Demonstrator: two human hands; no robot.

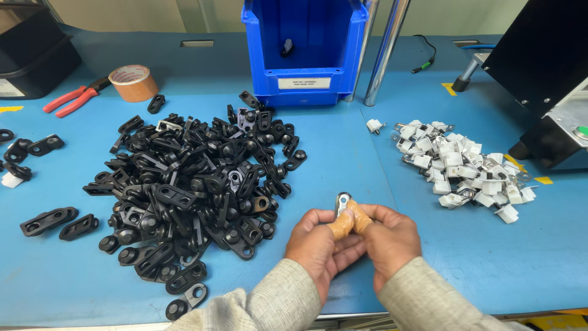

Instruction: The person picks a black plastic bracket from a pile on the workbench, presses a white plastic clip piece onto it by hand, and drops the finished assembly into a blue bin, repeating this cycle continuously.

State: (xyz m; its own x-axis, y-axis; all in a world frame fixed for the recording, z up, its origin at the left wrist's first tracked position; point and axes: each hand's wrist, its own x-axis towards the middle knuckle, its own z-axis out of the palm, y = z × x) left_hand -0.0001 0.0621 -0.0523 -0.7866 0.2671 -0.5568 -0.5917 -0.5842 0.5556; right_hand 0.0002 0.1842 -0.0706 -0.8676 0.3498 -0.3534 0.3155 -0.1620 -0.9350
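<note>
1. Two beige knit sleeves (288,303) come in at the near edge, and the left hand (318,245) and right hand (387,239) meet above the blue counter (343,153).
2. Both hands pinch one small metal clip (342,201) between taped thumbs (343,224), its tip sticking out past the fingertips on the far side.
3. Left of the hands lies one big heap of black plastic brackets (196,190), too many to count; about seven strays (49,219) lie apart further left.
4. Right of the hands, well apart, lies one smaller pile of white and metal clips (462,165), with one single white piece (374,125) just left of it.
5. At the far side stands one blue bin (304,49), with two shiny metal posts (384,52) just right of it.
6. Far left: one roll of brown tape (133,82), one pair of red-handled pliers (72,99), one black box (33,52).
7. Far right stands one black machine (542,67).
</note>
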